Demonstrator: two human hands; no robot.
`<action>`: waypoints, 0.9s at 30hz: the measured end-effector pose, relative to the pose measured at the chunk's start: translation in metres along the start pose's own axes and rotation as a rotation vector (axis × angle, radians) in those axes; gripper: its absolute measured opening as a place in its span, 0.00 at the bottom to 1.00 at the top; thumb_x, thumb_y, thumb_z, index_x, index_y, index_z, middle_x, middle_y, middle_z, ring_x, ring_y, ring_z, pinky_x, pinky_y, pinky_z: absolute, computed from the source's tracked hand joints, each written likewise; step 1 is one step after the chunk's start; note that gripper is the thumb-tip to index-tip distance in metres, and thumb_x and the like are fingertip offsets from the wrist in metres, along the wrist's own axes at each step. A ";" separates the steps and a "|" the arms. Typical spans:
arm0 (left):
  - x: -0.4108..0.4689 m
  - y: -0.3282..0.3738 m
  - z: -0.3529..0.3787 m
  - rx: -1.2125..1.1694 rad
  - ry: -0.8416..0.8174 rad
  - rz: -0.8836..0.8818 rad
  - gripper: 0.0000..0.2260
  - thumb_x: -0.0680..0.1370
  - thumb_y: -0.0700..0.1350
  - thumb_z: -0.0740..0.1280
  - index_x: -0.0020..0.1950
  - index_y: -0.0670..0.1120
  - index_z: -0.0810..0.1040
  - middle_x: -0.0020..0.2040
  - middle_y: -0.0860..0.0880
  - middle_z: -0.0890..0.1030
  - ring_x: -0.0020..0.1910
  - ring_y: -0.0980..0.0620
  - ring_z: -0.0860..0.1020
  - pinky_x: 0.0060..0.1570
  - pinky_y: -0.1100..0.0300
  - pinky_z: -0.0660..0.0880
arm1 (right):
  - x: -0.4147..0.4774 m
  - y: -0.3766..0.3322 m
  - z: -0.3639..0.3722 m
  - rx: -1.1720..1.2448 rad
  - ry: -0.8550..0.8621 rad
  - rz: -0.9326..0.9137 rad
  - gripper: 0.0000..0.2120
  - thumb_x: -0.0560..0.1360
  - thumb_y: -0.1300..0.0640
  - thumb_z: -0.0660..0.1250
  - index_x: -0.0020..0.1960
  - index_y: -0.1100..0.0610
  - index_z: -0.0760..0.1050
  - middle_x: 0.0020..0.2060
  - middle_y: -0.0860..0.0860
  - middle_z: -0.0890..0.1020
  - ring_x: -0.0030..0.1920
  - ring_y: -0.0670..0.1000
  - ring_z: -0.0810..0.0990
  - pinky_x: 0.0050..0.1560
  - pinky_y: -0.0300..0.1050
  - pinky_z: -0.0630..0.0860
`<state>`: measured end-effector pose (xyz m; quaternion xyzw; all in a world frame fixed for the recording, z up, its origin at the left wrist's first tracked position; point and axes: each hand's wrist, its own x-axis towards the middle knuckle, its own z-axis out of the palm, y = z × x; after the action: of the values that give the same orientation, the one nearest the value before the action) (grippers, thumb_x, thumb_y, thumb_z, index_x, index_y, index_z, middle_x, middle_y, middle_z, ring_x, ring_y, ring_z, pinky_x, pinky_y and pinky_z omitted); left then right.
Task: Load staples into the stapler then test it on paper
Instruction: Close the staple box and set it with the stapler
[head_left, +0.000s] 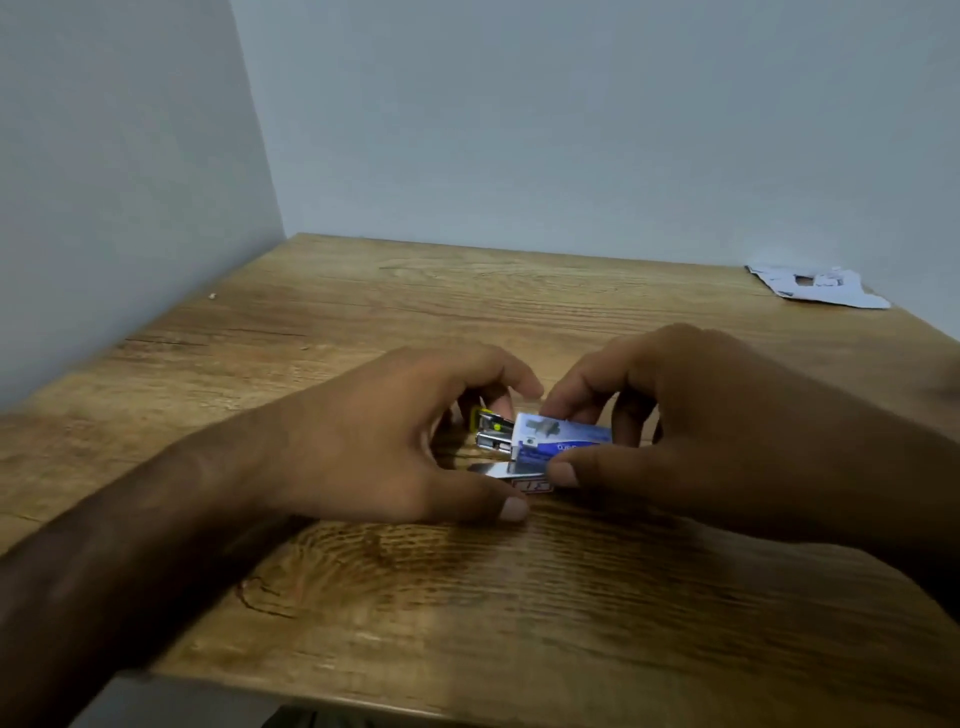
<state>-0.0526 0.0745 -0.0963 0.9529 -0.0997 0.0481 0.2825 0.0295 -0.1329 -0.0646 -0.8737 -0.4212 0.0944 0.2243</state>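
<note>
A small stapler (491, 434) with a yellow and metal body lies on the wooden table (519, 597), mostly hidden between my hands. My left hand (395, 441) curls around its left end, thumb on the table in front. My right hand (691, 421) pinches a small blue and white staple box (563, 441) between thumb and fingers, just right of the stapler. A strip of metal (498, 470) and a red label show under the box. Crumpled white paper (815, 286) lies at the far right of the table.
The table stands in a corner, with grey walls (130, 182) on the left and behind. Its front edge (363, 696) is near the bottom of the view. A tiny white speck (212, 296) lies near the left wall.
</note>
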 end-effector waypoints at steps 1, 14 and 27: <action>0.000 0.000 0.001 -0.002 0.008 0.013 0.25 0.68 0.58 0.79 0.62 0.60 0.78 0.54 0.58 0.81 0.53 0.56 0.80 0.51 0.52 0.78 | 0.001 0.001 0.001 -0.004 -0.011 0.006 0.19 0.62 0.36 0.74 0.52 0.37 0.84 0.42 0.33 0.84 0.38 0.38 0.82 0.41 0.45 0.81; 0.000 0.005 0.016 0.002 0.199 0.010 0.21 0.68 0.56 0.78 0.59 0.61 0.80 0.43 0.58 0.84 0.42 0.59 0.81 0.42 0.57 0.78 | -0.001 0.019 0.002 -0.005 -0.017 -0.006 0.19 0.65 0.37 0.75 0.55 0.34 0.83 0.43 0.39 0.87 0.42 0.42 0.84 0.44 0.48 0.83; 0.003 0.003 0.018 0.015 0.146 0.058 0.20 0.69 0.58 0.77 0.59 0.59 0.79 0.48 0.61 0.81 0.48 0.61 0.79 0.43 0.66 0.75 | 0.003 0.026 0.006 -0.064 0.032 -0.024 0.18 0.66 0.40 0.77 0.54 0.38 0.82 0.44 0.36 0.85 0.40 0.39 0.81 0.42 0.41 0.77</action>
<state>-0.0497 0.0621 -0.1092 0.9456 -0.1062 0.1263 0.2804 0.0475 -0.1430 -0.0823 -0.8767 -0.4309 0.0643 0.2041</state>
